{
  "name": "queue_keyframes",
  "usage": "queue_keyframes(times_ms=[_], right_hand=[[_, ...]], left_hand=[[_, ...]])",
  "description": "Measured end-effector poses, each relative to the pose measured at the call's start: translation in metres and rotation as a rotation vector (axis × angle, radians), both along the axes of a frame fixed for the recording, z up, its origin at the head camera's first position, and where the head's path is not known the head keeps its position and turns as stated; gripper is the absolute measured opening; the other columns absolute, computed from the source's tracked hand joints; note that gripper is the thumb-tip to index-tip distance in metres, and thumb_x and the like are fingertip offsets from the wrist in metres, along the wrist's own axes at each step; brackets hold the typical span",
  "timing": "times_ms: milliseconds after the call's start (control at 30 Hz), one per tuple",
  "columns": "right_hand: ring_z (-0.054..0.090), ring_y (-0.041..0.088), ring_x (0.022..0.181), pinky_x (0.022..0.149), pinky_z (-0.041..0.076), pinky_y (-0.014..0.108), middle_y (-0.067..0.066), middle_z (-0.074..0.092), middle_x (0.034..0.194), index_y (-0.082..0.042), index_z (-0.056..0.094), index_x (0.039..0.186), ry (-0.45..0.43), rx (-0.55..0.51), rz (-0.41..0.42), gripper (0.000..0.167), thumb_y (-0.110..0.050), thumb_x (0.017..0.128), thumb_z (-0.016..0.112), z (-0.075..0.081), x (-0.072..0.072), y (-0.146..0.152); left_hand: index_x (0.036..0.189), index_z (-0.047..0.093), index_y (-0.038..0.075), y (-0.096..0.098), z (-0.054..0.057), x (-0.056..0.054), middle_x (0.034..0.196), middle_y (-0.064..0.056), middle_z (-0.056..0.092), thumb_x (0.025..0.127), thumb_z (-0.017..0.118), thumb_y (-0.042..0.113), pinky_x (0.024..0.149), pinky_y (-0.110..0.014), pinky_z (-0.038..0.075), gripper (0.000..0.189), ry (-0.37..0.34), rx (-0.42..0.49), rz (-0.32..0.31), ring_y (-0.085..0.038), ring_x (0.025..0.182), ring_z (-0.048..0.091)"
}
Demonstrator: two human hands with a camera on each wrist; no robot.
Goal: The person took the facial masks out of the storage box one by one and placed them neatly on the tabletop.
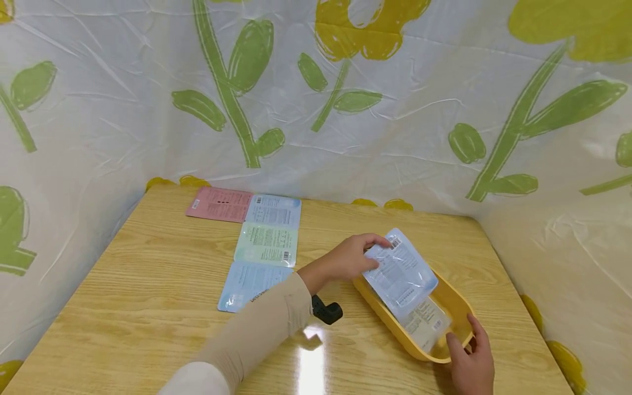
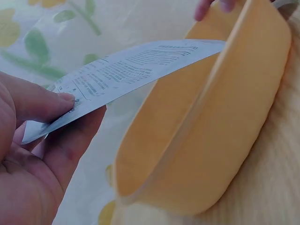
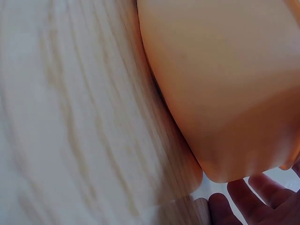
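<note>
The left hand (image 1: 345, 260) pinches the packet (image 1: 401, 274) by its far corner, its long side running down into the yellow tray (image 1: 380, 310), whose near end the right hand (image 1: 471, 362) seems to grip.

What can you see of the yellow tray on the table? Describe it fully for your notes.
The yellow tray is a long, shallow tub with rounded ends and smooth walls that look like plastic. It sits on the wooden table near the right edge. The right hand holds its near end, fingers over the rim. A whitish packet lies inside, and the pale blue packet pinched by the left hand slants over its far end.
</note>
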State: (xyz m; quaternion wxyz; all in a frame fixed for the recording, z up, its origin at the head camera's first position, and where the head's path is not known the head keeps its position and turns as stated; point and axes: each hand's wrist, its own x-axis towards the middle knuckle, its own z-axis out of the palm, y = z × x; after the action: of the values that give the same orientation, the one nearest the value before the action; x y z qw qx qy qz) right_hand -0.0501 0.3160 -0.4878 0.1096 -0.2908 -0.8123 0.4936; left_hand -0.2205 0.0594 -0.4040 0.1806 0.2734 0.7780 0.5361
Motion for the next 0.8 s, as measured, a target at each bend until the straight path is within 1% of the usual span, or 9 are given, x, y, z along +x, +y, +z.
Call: queue_keyframes(times_ms=[167,233,267,367,467,500,600,700,800], right_hand=[[0.039,-0.005,0.100,0.066,0.039,0.003,0.024,0.030,0.157,-0.010,0.021,0.161,-0.012,-0.006,0.001,0.068,-0.022,0.102,0.053,0.000,0.000,0.000],[0.039,-0.005,0.100,0.066,0.039,0.003,0.024,0.029,0.157,-0.010,0.019,0.161,-0.023,-0.009,0.004,0.069,-0.023,0.102,0.052,0.000,0.000,0.000],[0.039,-0.004,0.101,0.066,0.040,0.004,0.024,0.029,0.157,-0.011,0.019,0.161,-0.027,-0.013,0.003,0.069,-0.024,0.102,0.052,0.000,-0.001,0.000],[0.041,-0.001,0.102,0.066,0.040,0.004,0.024,0.029,0.157,-0.011,0.017,0.161,-0.040,-0.020,0.001,0.069,-0.025,0.102,0.050,0.000,-0.001,-0.001],[0.042,0.004,0.106,0.066,0.040,0.004,0.024,0.029,0.157,-0.011,0.017,0.162,-0.050,-0.024,-0.002,0.070,-0.026,0.102,0.050,0.001,-0.002,-0.001],[0.043,0.007,0.108,0.066,0.040,0.004,0.024,0.030,0.157,-0.011,0.016,0.161,-0.050,-0.023,-0.001,0.070,-0.026,0.102,0.050,0.001,-0.002,-0.002],[0.043,0.018,0.116,0.066,0.039,0.003,0.024,0.029,0.157,-0.011,0.016,0.161,-0.055,-0.017,0.000,0.070,-0.026,0.102,0.050,0.003,-0.002,-0.002],[0.042,0.026,0.121,0.066,0.038,0.002,0.024,0.029,0.157,-0.011,0.017,0.161,-0.056,-0.008,0.001,0.070,-0.026,0.102,0.050,0.004,-0.003,-0.002],[0.041,0.029,0.123,0.066,0.038,0.002,0.023,0.027,0.158,-0.010,0.017,0.161,-0.055,-0.006,0.002,0.070,-0.025,0.102,0.050,0.004,-0.003,-0.002]], left_hand=[[0.133,0.062,0.021,-0.019,0.002,-0.007,0.146,0.007,0.051,0.095,0.065,0.004,0.101,-0.026,0.042,0.041,-0.028,0.041,0.034,-0.020,0.141,0.038],[0.133,0.061,0.020,-0.027,0.002,-0.010,0.145,0.006,0.051,0.095,0.065,0.004,0.104,-0.028,0.040,0.041,-0.039,0.059,0.046,-0.021,0.142,0.037],[0.134,0.061,0.019,-0.031,0.002,-0.011,0.145,0.004,0.051,0.095,0.065,0.004,0.103,-0.031,0.042,0.041,-0.051,0.075,0.048,-0.023,0.139,0.042],[0.134,0.061,0.017,-0.044,0.001,-0.016,0.145,0.001,0.051,0.095,0.065,0.003,0.103,-0.035,0.044,0.042,-0.062,0.107,0.063,-0.026,0.135,0.046],[0.135,0.059,0.016,-0.059,0.000,-0.021,0.147,-0.001,0.049,0.096,0.064,0.002,0.102,-0.039,0.045,0.042,-0.071,0.132,0.088,-0.029,0.137,0.043],[0.135,0.060,0.017,-0.064,0.000,-0.023,0.148,0.000,0.048,0.096,0.065,0.003,0.104,-0.038,0.042,0.042,-0.067,0.134,0.104,-0.028,0.141,0.037],[0.135,0.059,0.017,-0.080,0.000,-0.027,0.149,0.000,0.047,0.096,0.065,0.004,0.104,-0.036,0.041,0.041,-0.071,0.151,0.148,-0.025,0.144,0.032],[0.135,0.059,0.013,-0.094,-0.001,-0.030,0.145,-0.004,0.050,0.096,0.064,0.002,0.092,-0.034,0.047,0.041,-0.086,0.180,0.185,-0.024,0.128,0.049],[0.137,0.056,0.009,-0.107,-0.003,-0.032,0.137,-0.010,0.055,0.096,0.061,-0.002,0.078,-0.030,0.049,0.042,-0.106,0.205,0.209,-0.022,0.104,0.059]])
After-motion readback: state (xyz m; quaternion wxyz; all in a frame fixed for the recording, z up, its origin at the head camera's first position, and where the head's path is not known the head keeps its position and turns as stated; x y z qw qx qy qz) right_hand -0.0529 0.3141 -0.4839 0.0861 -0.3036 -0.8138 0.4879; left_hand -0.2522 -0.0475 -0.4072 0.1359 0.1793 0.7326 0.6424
